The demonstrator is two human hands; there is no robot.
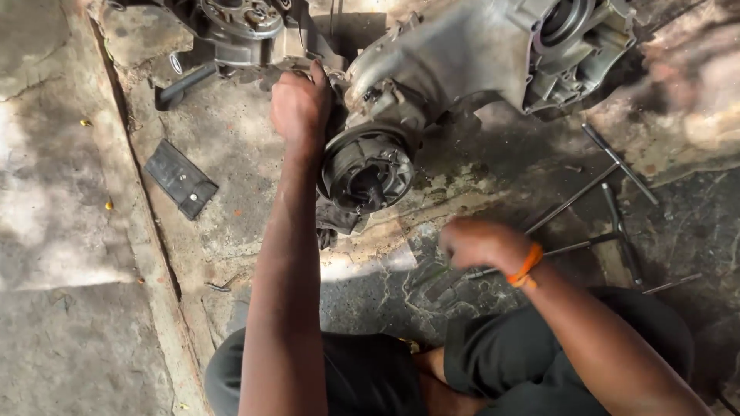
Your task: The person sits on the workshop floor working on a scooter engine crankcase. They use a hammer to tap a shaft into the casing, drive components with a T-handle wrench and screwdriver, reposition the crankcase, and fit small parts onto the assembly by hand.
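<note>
Left hand clenched on the grey engine casing, its round clutch exposed; right hand blurred, grip unclear.

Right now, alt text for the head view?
A person crouches over an engine on stained concrete, left hand gripping it near a round hub. The blurred right hand hovers near long-handled wrenches.

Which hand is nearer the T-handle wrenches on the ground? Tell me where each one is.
Right. The right hand, blurred, is low over the ground just left of the T-handle wrenches. The left hand is up on the engine casing, far to their left.
</note>
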